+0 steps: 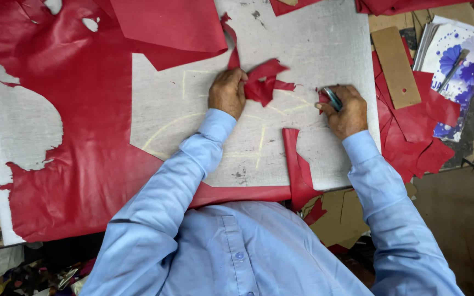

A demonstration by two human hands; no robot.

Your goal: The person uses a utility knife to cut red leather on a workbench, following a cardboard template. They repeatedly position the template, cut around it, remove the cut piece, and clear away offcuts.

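A pale grey cutting board (325, 49), scuffed and marked with yellow chalk curves, covers most of the table (467, 219). Over its left part lies a large sheet of red leather (78, 126), ragged along its edges, with a broad cut-out where the board shows through; a second red sheet (171, 24) overlaps it at the top. A narrow band of the same leather runs along the board's near edge and joins a loose upright strip (294, 164) between the person's light blue sleeves.

To the right of the board a heap of red offcuts (418, 137) rests on the table, with a brown cardboard template (395, 66) lying partly over it and a white booklet with blue flowers (462, 55) just beyond, a pen-like tool across its cover.

The left hand (227, 92) rests on the board near its middle, fingers curled tight around a crumpled red scrap (264, 82), from which a thin tail runs up towards the top edge. The right hand (346, 109) sits near it to the right, apart from the scrap, fingers pressed together around a small metal-handled cutting knife (333, 98). A tiny red sliver shows at the right thumb, touching the blade end.
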